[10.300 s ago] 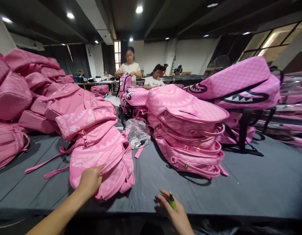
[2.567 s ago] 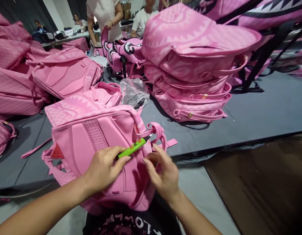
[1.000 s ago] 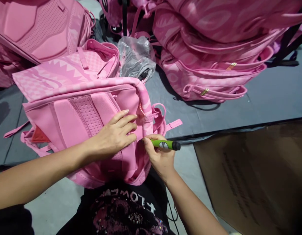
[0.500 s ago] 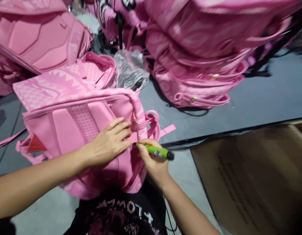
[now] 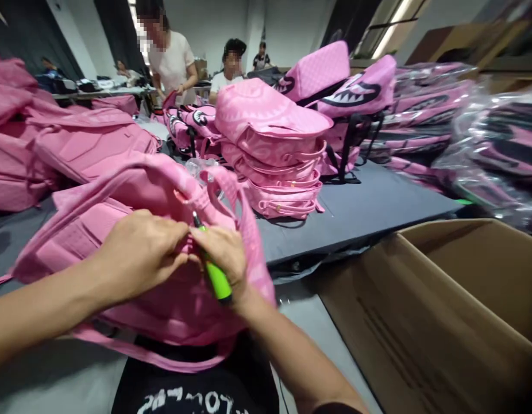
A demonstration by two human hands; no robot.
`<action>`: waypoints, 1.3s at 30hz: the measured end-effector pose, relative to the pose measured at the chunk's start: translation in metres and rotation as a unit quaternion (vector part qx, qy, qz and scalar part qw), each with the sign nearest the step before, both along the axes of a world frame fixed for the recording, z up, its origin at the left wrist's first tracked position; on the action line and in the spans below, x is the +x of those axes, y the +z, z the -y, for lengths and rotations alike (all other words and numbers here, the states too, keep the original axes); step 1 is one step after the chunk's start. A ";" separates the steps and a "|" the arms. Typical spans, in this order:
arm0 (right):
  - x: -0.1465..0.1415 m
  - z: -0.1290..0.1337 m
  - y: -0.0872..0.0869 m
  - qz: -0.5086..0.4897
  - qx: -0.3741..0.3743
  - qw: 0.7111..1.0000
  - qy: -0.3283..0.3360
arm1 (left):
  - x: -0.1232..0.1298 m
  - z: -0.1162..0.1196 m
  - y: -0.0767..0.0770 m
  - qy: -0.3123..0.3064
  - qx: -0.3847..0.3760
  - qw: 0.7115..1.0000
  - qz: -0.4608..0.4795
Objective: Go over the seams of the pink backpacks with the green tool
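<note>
A pink backpack (image 5: 158,310) leans at the table's near edge against my lap, its opening facing up and its strap hanging in front. Pinched at the bag's edge near the zip is my left hand (image 5: 141,253), fingers closed on the pink fabric. Right beside it, my right hand (image 5: 225,250) is closed round a green pen-shaped tool (image 5: 217,279) with a black end. The tool's narrow dark tip points up and away from me, close to the bag's edge. My fingers hide what exactly is pinched between them.
Stacked pink backpacks (image 5: 274,149) stand on the dark table (image 5: 347,198), with more bags (image 5: 85,138) at left. Plastic-wrapped bags (image 5: 498,138) are piled at right. An open cardboard box (image 5: 378,310) sits near my right side. Several people (image 5: 173,63) are across the room.
The view has tilted up. The backpack has been raised and turned more upright. My left hand has gone from lying flat to pinching the fabric; the green tool now points upward.
</note>
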State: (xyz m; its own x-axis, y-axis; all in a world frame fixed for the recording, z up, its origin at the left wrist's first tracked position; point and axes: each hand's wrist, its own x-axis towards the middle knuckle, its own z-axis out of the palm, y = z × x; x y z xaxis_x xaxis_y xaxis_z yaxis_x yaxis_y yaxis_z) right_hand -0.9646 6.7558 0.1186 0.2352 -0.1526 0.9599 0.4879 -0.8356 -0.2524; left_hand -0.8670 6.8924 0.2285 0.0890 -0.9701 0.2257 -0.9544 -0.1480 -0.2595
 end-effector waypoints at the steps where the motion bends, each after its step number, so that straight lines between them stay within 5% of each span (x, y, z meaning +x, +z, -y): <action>1: 0.000 0.003 0.010 -0.005 -0.033 0.999 0.017 | -0.009 -0.006 0.007 0.038 -0.012 0.999 -0.027; 3: -0.002 0.008 0.018 -0.037 -0.067 0.996 0.055 | -0.018 -0.014 0.006 0.088 -0.011 0.990 -0.110; 6: 0.000 0.012 -0.009 -0.085 -0.057 0.992 0.076 | -0.003 -0.021 -0.025 0.061 0.024 0.977 -0.203; 10: 0.014 0.017 -0.065 -0.116 -0.006 0.992 0.058 | 0.039 -0.015 -0.065 0.017 -0.079 0.994 -0.074; 13: 0.016 0.016 -0.080 -0.133 -0.007 0.989 0.057 | 0.057 0.005 -0.074 0.038 -0.050 0.996 -0.057; 19: -0.007 0.007 -0.076 -0.191 -0.001 0.978 0.085 | 0.073 0.044 -0.084 0.090 0.093 0.990 -0.057; 24: -0.006 0.021 -0.087 -0.217 0.008 0.968 0.129 | 0.076 0.046 -0.099 0.057 0.080 0.994 -0.041; 29: 0.005 0.026 -0.100 -0.215 0.139 0.961 0.105 | 0.074 0.058 -0.112 0.010 0.098 0.995 -0.022; 34: 0.008 0.046 -0.082 -0.319 0.065 0.939 0.113 | 0.082 0.074 -0.120 0.044 0.117 0.992 -0.020; 39: 0.008 0.067 -0.059 -0.412 0.018 0.899 0.148 | 0.083 0.073 -0.125 0.004 0.095 0.995 -0.020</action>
